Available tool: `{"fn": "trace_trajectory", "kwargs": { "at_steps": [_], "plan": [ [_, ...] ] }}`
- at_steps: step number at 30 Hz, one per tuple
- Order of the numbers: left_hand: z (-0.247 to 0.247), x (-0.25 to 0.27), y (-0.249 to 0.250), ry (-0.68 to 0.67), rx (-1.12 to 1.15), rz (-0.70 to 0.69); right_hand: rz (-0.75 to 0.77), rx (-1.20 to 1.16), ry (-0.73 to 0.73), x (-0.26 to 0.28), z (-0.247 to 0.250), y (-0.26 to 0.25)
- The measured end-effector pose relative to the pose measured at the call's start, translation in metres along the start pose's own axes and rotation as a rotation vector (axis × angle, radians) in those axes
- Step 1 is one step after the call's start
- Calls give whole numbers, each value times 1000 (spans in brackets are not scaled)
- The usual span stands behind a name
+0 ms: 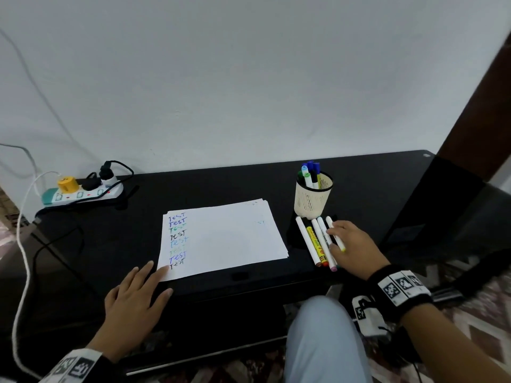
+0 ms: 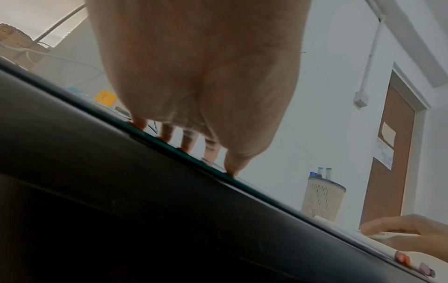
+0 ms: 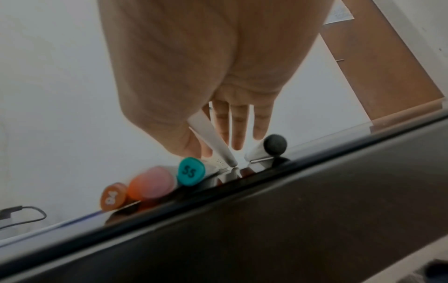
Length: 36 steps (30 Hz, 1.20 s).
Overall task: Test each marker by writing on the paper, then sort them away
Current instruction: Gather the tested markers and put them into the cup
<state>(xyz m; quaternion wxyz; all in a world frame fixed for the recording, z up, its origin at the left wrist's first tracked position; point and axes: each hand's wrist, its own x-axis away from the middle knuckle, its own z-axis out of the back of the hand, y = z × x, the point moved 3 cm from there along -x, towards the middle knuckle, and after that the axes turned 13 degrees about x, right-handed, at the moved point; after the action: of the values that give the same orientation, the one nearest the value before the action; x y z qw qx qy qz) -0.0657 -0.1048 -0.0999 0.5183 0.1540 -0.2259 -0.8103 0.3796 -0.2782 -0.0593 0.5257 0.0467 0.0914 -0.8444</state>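
Observation:
A stack of white paper (image 1: 229, 239) lies mid-table, with "Test" written down its left side in several colours. My left hand (image 1: 143, 286) rests flat and open on the black table (image 1: 221, 183); its index fingertip touches the paper's near left corner. Several markers (image 1: 318, 244) lie in a row right of the paper. My right hand (image 1: 348, 244) reaches over them and pinches a white marker (image 3: 213, 141) between thumb and finger, tilted with its near end on the table. Orange (image 3: 114, 196), pink (image 3: 151, 184), teal (image 3: 190, 171) and black (image 3: 275, 143) caps lie beside it. A cream mesh cup (image 1: 313, 200) behind holds several markers.
A power strip (image 1: 83, 193) with plugs and cables sits at the back left. A white cord (image 1: 23, 272) hangs down the left side. A dark panel (image 1: 431, 205) stands at the table's right end. My knee (image 1: 323, 335) is below the front edge.

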Motion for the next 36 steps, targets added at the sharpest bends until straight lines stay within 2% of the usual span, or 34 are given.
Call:
{"fn": "trace_trajectory", "kwargs": {
  "at_steps": [6,11,15,18,31,33,36],
  "plan": [
    [-2,-1,-2,1,-15,-8,-41,-78,-38,9,-3,5],
    [-4,-1,-3,4,-26,-13,-123,-158,26,9,-4,7],
    [-4,0,-2,6,-26,-3,-248,-144,-102,4,-6,-4],
    [-3,0,0,1,-24,5,-226,-35,-171,0,-9,-18],
    [1,2,2,1,1,-8,-217,-86,-227,-6,-8,-31],
    [3,1,3,-11,-6,-9,-219,-96,-195,-4,0,-33],
    [9,-7,6,-30,3,-1,-148,-169,5,-7,22,-51]
  ]
}}
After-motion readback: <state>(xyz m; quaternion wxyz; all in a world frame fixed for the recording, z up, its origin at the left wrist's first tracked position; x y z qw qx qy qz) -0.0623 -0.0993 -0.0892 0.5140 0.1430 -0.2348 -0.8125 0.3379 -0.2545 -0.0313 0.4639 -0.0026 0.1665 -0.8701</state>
